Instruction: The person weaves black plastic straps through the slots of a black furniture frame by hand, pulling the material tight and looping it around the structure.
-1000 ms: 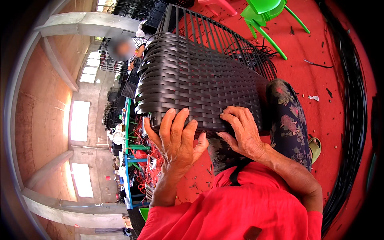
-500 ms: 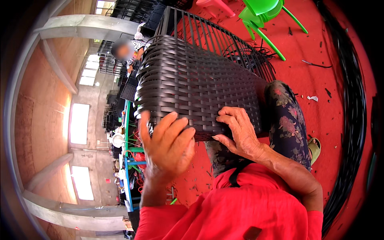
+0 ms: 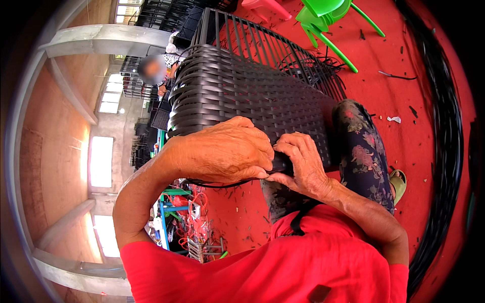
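A black woven panel [image 3: 252, 96] of flat plastic strips leans in front of me on a barred frame [image 3: 247, 35]. My left hand [image 3: 227, 149] reaches across its near edge, fingers curled and thumb tip pressed in close to my other hand. A loose black strip [image 3: 214, 186] runs out below the left palm; its end at the fingertips is hidden. My right hand [image 3: 305, 164] grips the same edge just to the right, with fingers on top of the weave and thumb underneath. Both thumbs nearly touch.
My knee in flowered trousers [image 3: 361, 131] stands right of the panel. Green chairs [image 3: 326, 20] are at the far right, and a long bundle of black strips [image 3: 447, 116] lies along the red floor. Another person [image 3: 169, 63] sits far left, beyond a cluttered blue-green bench [image 3: 164, 217].
My left hand has swung from the panel's left corner to the right, coming down beside my right hand at the edge. The right hand has stayed almost still.
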{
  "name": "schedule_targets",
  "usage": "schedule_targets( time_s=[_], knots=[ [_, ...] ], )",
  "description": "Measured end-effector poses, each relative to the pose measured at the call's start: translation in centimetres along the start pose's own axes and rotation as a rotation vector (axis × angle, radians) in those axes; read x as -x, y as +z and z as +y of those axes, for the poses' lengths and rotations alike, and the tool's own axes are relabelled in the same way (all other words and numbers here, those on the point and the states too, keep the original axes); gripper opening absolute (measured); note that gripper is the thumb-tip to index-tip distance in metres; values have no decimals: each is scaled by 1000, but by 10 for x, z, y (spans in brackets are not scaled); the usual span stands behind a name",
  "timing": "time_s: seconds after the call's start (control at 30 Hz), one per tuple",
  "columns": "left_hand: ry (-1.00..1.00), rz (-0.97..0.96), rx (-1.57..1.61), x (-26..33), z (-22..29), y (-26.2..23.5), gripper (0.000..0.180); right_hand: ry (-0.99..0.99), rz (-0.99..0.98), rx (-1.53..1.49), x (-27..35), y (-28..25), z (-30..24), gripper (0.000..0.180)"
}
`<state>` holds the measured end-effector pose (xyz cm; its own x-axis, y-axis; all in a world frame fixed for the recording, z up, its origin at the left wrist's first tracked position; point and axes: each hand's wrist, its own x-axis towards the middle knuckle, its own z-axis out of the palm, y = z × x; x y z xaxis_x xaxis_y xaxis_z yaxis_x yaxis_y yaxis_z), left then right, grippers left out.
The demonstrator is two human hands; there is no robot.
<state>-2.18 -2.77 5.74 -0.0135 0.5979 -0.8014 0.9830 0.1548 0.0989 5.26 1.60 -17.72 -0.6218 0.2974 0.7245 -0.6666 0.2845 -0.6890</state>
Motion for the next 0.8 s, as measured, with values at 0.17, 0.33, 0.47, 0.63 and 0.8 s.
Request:
schedule_targets(
  time_s=[0.17,0.33,0.47,0.63,0.8],
  knots=[
    [-31,27,-69,-6,4,0,12,-47,42,5,4,6,9,65],
    [-8,104,-115,-13,-5,7,18,-42,35,14,3,3,7,63],
    [6,108,-90,-15,-7,7,18,-22,16,13,3,4,6,62],
    [12,140,-104,-20,-1,7,16,-20,23,9,5,2,6,60],
    [63,134,-104,-22,-3,6,15,-21,30,44,5,0,5,60]
  ],
)
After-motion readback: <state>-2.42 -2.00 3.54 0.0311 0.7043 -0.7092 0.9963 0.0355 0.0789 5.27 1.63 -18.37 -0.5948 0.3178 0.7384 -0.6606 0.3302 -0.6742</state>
